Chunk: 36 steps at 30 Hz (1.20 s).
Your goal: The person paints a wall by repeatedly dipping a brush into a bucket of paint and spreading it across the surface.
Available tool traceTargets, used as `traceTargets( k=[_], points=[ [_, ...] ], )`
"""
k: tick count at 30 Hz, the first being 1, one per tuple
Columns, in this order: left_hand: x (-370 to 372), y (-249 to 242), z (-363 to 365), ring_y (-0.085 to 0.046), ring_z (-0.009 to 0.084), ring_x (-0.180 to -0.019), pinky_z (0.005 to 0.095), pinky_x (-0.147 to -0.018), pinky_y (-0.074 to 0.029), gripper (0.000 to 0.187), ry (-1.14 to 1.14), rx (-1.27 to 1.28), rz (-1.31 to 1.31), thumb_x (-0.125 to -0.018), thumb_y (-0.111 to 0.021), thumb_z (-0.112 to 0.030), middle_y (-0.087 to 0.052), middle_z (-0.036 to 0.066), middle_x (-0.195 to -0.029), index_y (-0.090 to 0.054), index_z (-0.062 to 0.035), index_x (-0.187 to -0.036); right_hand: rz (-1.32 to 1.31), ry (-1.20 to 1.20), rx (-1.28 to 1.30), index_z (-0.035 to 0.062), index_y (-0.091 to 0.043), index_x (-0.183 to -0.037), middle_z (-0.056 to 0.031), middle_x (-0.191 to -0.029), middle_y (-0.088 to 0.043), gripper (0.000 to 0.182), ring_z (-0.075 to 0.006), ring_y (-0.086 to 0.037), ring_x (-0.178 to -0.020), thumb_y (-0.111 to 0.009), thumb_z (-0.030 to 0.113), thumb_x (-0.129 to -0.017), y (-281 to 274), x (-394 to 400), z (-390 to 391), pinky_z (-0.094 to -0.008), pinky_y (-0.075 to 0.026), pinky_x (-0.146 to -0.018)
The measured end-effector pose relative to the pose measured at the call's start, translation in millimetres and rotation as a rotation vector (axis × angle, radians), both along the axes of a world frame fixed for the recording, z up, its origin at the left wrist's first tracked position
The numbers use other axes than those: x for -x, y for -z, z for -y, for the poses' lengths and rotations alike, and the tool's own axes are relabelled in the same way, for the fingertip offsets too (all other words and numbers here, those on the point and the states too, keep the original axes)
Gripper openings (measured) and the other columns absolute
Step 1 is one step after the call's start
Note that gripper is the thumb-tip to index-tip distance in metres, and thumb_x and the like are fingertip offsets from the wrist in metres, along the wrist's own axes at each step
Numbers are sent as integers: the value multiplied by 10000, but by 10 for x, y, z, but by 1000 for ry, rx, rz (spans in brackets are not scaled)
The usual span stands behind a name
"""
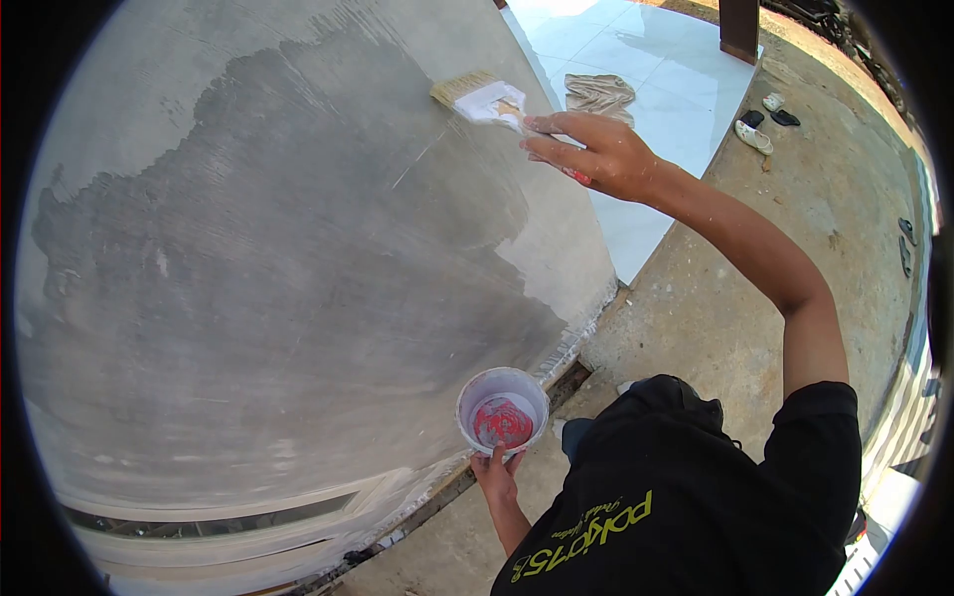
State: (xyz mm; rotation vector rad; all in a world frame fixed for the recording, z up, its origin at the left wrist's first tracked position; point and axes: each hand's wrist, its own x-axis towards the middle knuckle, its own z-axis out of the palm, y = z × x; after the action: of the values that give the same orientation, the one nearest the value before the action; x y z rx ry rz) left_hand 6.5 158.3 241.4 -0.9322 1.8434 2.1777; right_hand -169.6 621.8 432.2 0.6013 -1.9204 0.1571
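My right hand (604, 159) holds the handle of a wide, flat brush (487, 101) in closed fingers. Pale bristles point left against or very close to the grey wall (268, 258), whose large middle area is darker and looks wet. Reddish marks show on the fingers. Lower down, my left hand (497, 479) grips the near edge of a round pale bucket (538, 399), with its thumb at the rim and other fingers partly hidden beneath. Inside the bucket are whitish liquid and a red patch. The bucket is beside the foot of the wall.
Beyond the wall edge, a crumpled cloth (599, 95) lies on pale tiles (646, 169). Shoes (755, 137) and sandals (905, 246) lie on the concrete floor (715, 308). A dark post (738, 30) stands at the top right. A long opening (214, 521) runs along the lower left.
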Motion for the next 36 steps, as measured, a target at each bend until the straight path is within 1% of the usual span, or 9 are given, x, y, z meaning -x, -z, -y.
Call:
traceTargets(
  k=[3,8,10,15,20,26,29,31,36],
  points=[
    [-3,29,12,-618,298,-1028,449,-777,-645,324,-1,-4,-3,-885,-648,15,-511,142,-1210,-388,-31,-1074,56,-60,-11,106,-635,-1153,-125,-1086,-669,372,-261,-689,-953,-698,35,-794,578,-100,151,-328,-589,-739],
    [-6,42,39,-619,300,-1027,444,-770,-646,329,-3,-1,-5,-884,-650,12,-513,149,-1206,-381,-33,-1068,545,-178,-55,126,-611,-1150,-99,-1058,-645,327,-252,-679,-890,-680,72,-834,1314,-300,123,-356,-579,-685],
    [7,95,80,-621,297,-1021,443,-768,-647,331,1,12,-12,-882,-651,12,-517,147,-1198,-382,-34,-1070,515,-192,-77,131,-621,-1134,-86,-1019,-650,276,-251,-679,-842,-671,100,-864,1265,-213,10,-368,-569,-664],
    [15,124,59,-619,291,-1022,441,-765,-648,344,1,-1,-14,-880,-651,15,-517,141,-1195,-388,-31,-1096,395,-103,-119,139,-683,-1123,-56,-1014,-667,253,-245,-694,-791,-690,153,-870,60,-53,-179,-351,-583,-670],
    [19,111,-1,-615,289,-1035,446,-760,-650,354,4,-22,-7,-878,-642,30,-510,133,-1209,-396,-25,-1127,7,-93,-155,144,-659,-1144,-40,-1035,-676,310,-232,-698,-840,-736,169,-844,-999,79,-359,-323,-594,-715],
    [-5,160,-2,-622,296,-1026,448,-762,-649,355,-6,-20,0,-874,-637,39,-511,138,-1216,-401,-21,-1133,-108,-40,-110,163,-649,-1158,-75,-1086,-695,346,-232,-707,-882,-736,91,-832,-634,92,-235,-316,-599,-721],
    [-12,140,4,-602,365,-1025,512,-773,-642,371,11,-11,-38,-871,-638,35,-484,205,-1197,-340,-12,-1087,96,-80,-90,165,-655,-1132,-88,-1085,-696,299,-225,-709,-859,-717,105,-846,53,-38,-80,-324,-598,-713],
    [-12,142,19,-617,322,-1021,466,-759,-648,368,-6,-14,-21,-869,-643,33,-497,166,-1210,-377,-16,-1118,271,-123,-99,149,-663,-1116,-89,-1068,-697,264,-232,-710,-848,-711,129,-858,314,-139,-74,-334,-597,-698],
    [18,204,77,-631,309,-988,436,-719,-657,370,-8,-10,-18,-862,-655,25,-496,150,-1190,-379,-15,-1106,477,-146,-168,113,-672,-1099,-84,-1066,-702,243,-239,-711,-856,-717,157,-864,149,-101,-241,-341,-596,-694]
  ],
)
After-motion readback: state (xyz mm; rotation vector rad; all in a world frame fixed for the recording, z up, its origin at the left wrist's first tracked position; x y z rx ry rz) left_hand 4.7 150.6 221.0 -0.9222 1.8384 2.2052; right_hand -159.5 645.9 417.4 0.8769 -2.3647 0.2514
